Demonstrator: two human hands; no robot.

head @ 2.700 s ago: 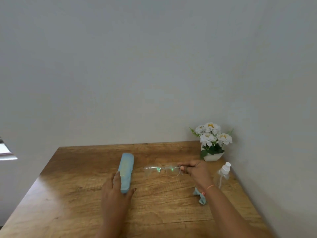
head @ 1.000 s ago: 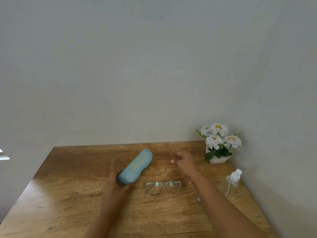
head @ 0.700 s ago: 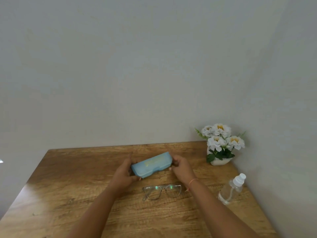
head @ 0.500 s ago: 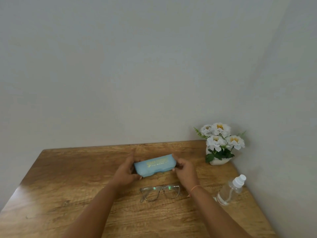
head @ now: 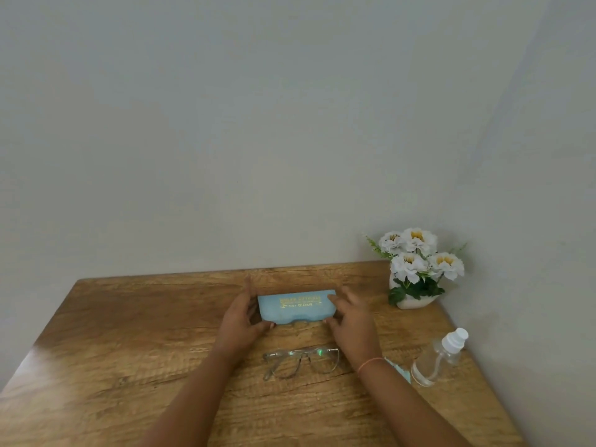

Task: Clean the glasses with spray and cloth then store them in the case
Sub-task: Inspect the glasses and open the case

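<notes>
A light blue glasses case [head: 295,306] with gold lettering is closed and held crosswise just above the wooden table [head: 113,350]. My left hand [head: 240,317] grips its left end and my right hand [head: 350,319] grips its right end. The clear-framed glasses [head: 301,361] lie folded on the table in front of the case, between my forearms. A clear spray bottle [head: 438,358] with a white cap lies tilted at the right. A corner of the pale blue cloth [head: 400,372] shows beside my right wrist, mostly hidden by the arm.
A white pot of white flowers [head: 416,269] stands in the back right corner against the wall. The wall runs close along the table's back and right edges. The table's left edge slants toward the near left.
My right hand set the glasses down on the table. My left hand turned the case crosswise and lifted it; both hands now hold its ends, and the case has levelled out.
</notes>
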